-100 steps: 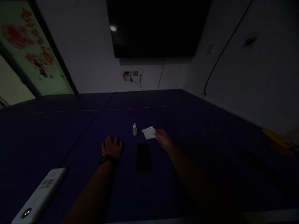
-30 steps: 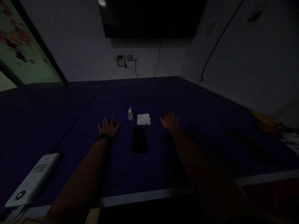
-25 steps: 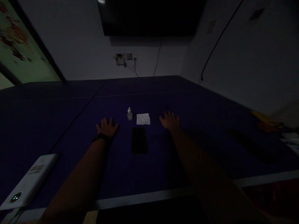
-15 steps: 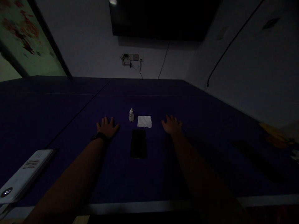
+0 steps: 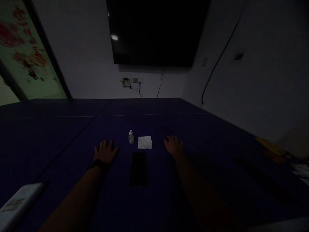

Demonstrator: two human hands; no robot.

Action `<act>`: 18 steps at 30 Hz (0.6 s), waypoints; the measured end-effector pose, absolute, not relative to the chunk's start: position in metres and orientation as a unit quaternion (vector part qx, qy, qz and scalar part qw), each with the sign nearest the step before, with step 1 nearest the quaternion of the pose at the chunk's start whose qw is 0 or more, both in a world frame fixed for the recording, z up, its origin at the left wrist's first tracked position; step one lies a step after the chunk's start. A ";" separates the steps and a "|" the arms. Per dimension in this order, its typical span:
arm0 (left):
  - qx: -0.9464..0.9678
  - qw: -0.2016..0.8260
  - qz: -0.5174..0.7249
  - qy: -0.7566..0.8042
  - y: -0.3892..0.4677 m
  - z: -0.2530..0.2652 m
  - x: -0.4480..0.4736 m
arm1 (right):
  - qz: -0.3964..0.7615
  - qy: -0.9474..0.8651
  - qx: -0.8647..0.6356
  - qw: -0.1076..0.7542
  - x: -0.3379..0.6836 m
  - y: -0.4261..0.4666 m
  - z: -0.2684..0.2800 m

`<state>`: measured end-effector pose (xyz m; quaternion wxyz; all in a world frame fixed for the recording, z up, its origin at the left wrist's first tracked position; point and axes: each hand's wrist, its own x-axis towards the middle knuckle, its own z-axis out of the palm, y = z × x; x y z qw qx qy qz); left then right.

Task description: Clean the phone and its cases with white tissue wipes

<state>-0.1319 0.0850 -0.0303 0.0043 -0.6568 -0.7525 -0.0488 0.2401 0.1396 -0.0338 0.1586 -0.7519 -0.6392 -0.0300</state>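
My left hand [image 5: 105,152] lies flat, palm down, on the dark blue table [image 5: 60,135], with a dark watch on its wrist. My right hand [image 5: 173,145] rests palm down on the same table, fingers spread, holding nothing. Between them lies a black phone [image 5: 139,168], face up. Just beyond the phone stand a small white bottle [image 5: 131,137] and a folded white tissue [image 5: 145,142], side by side. Neither hand touches these things.
A white flat device [image 5: 16,204] lies at the near left edge. A large dark screen [image 5: 156,32] hangs on the far wall above a socket with cables [image 5: 131,81]. Yellowish objects [image 5: 272,146] sit at the far right. The room is dim.
My right hand has let go of the tissue and moved right to lie flat on the table. The view has tilted upward; both hands stay still in the last second.
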 end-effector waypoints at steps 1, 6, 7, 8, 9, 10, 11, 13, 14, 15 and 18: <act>-0.660 0.007 -0.051 -0.750 0.085 -0.032 -0.133 | -0.029 -0.642 -0.749 0.162 0.241 0.139 -0.033; -0.658 0.016 -0.053 -0.751 0.084 -0.033 -0.131 | -0.023 -0.670 -0.723 0.166 0.247 0.130 -0.030; -0.657 0.016 -0.052 -0.752 0.083 -0.032 -0.130 | -0.023 -0.680 -0.715 0.163 0.247 0.127 -0.030; -0.657 0.015 -0.051 -0.752 0.082 -0.031 -0.128 | -0.024 -0.690 -0.706 0.158 0.247 0.123 -0.031; -0.657 0.015 -0.049 -0.752 0.080 -0.030 -0.127 | -0.025 -0.700 -0.698 0.152 0.247 0.119 -0.032; -0.658 0.014 -0.048 -0.751 0.078 -0.029 -0.125 | -0.026 -0.709 -0.689 0.146 0.247 0.114 -0.035; -0.659 0.014 -0.046 -0.751 0.074 -0.028 -0.124 | -0.027 -0.718 -0.682 0.139 0.246 0.107 -0.037; -0.660 0.012 -0.042 -0.750 0.065 -0.027 -0.122 | -0.026 -0.733 -0.669 0.123 0.246 0.092 -0.044; -0.661 0.010 -0.039 -0.749 0.059 -0.026 -0.121 | -0.024 -0.739 -0.663 0.115 0.247 0.083 -0.048; -0.663 0.007 -0.036 -0.747 0.052 -0.025 -0.120 | -0.021 -0.747 -0.655 0.107 0.248 0.073 -0.051; -0.679 0.003 -0.023 -0.734 0.030 -0.022 -0.116 | -0.013 -0.775 -0.625 0.092 0.253 0.042 -0.060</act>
